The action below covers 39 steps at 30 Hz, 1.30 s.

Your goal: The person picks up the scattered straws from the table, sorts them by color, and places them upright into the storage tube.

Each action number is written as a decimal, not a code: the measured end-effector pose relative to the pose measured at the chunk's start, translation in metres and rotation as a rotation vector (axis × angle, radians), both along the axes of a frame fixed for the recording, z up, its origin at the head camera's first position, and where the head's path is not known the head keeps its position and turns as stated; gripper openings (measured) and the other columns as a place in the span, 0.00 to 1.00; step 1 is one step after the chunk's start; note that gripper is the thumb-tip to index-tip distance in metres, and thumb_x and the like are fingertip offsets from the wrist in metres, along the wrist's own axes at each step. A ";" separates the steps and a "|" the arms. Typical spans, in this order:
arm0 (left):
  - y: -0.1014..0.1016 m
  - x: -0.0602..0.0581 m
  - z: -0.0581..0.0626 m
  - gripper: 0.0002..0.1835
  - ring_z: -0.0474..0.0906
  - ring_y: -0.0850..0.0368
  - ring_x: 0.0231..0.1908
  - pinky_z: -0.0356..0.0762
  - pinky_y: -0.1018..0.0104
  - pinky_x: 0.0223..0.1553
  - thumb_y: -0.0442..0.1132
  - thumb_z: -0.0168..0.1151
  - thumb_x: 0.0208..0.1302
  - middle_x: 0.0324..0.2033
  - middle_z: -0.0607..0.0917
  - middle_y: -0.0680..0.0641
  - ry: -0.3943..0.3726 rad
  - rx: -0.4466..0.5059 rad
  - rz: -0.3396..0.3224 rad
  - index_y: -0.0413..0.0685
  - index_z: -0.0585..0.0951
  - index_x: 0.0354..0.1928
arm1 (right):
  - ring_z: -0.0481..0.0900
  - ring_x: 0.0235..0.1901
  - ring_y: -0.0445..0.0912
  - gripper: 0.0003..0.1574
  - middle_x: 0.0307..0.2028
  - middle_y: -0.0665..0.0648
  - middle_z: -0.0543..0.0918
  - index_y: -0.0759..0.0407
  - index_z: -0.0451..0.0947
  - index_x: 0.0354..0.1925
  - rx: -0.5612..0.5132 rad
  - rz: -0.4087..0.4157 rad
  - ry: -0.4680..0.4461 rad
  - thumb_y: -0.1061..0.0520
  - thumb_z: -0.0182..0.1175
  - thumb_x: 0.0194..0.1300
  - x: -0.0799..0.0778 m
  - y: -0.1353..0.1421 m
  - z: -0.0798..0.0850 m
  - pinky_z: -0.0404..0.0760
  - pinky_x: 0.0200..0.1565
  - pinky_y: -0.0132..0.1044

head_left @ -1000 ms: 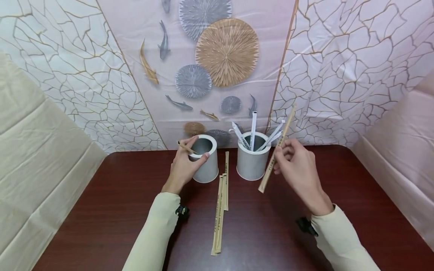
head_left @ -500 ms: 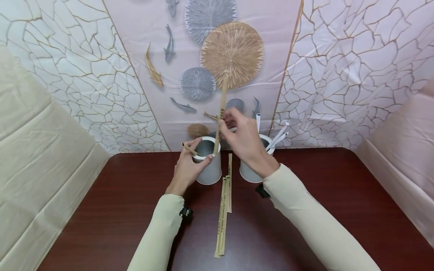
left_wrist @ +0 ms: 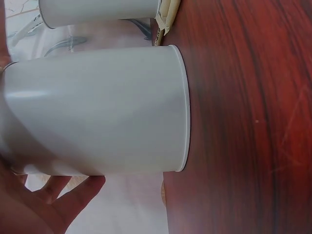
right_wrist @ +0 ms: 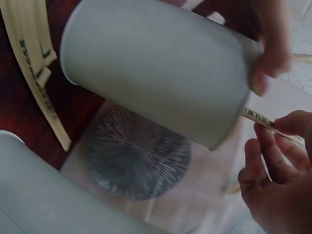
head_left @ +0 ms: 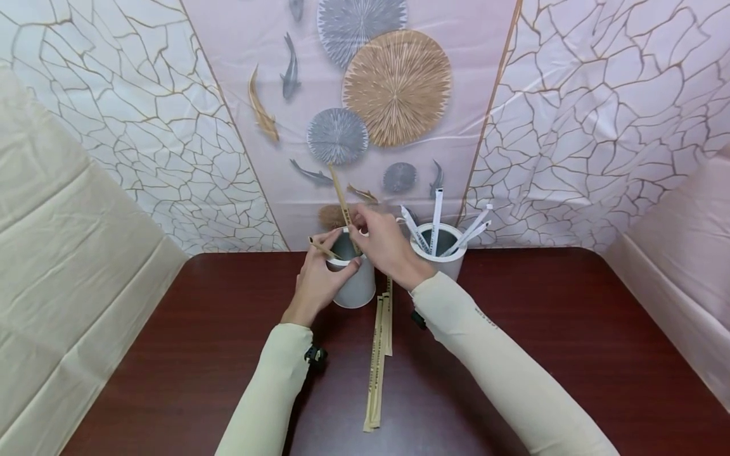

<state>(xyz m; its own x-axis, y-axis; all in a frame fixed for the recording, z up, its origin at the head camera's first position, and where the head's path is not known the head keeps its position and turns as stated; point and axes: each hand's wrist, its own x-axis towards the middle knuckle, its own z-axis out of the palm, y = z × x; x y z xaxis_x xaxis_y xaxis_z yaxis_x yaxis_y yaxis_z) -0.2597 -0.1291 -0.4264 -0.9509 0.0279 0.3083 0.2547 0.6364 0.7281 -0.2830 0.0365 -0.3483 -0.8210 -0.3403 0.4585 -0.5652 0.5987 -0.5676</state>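
Note:
My left hand point(head_left: 317, 282) grips a light grey can point(head_left: 356, 288) that stands on the table, thumb and fingers around its upper part. A tan paper-wrapped straw point(head_left: 322, 247) leans over its rim beside that hand. My right hand point(head_left: 388, 244) pinches another tan paper-wrapped straw point(head_left: 340, 197) with dark print. Its lower end is down at the can's mouth, its top leaning left. The right wrist view shows this straw point(right_wrist: 258, 117) between thumb and fingers at the rim. In the left wrist view the can's side point(left_wrist: 97, 112) hides most of the work.
To the right stands a second grey can point(head_left: 447, 266) holding several white paper-wrapped straws point(head_left: 436, 215). Several tan straws point(head_left: 373, 373) lie in a line on the dark red wooden table point(head_left: 228, 354). A patterned cloth point(head_left: 274, 183) hangs behind as a wall.
My right hand has carried the tan straw leftward from beside the right can, and has lowered it into the left can's mouth. The left hand keeps its grip on the can.

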 end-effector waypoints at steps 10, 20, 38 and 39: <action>0.007 0.000 0.001 0.41 0.75 0.44 0.64 0.76 0.32 0.55 0.65 0.66 0.63 0.72 0.67 0.54 -0.020 0.013 -0.001 0.75 0.68 0.78 | 0.80 0.49 0.56 0.17 0.42 0.59 0.87 0.64 0.83 0.57 0.156 -0.088 -0.026 0.61 0.63 0.73 -0.004 0.005 -0.017 0.77 0.55 0.49; 0.009 0.003 0.001 0.41 0.75 0.45 0.65 0.74 0.33 0.54 0.66 0.68 0.63 0.73 0.67 0.56 -0.014 -0.005 -0.002 0.76 0.69 0.78 | 0.87 0.38 0.50 0.17 0.39 0.60 0.90 0.68 0.82 0.55 -0.003 -0.094 -0.115 0.59 0.63 0.74 0.051 0.036 0.004 0.85 0.44 0.45; 0.002 0.003 0.001 0.40 0.74 0.45 0.67 0.73 0.36 0.54 0.66 0.68 0.63 0.72 0.67 0.56 -0.006 0.012 0.021 0.74 0.70 0.77 | 0.85 0.20 0.44 0.06 0.26 0.61 0.87 0.68 0.81 0.40 -0.041 -0.256 -0.637 0.64 0.64 0.73 0.066 0.053 -0.086 0.84 0.28 0.36; 0.003 0.002 0.001 0.40 0.73 0.45 0.67 0.73 0.36 0.54 0.66 0.68 0.63 0.72 0.67 0.56 -0.007 0.012 0.020 0.74 0.70 0.77 | 0.84 0.19 0.44 0.07 0.24 0.60 0.86 0.67 0.81 0.35 -0.014 -0.261 -0.620 0.64 0.63 0.72 0.064 0.052 -0.090 0.81 0.26 0.34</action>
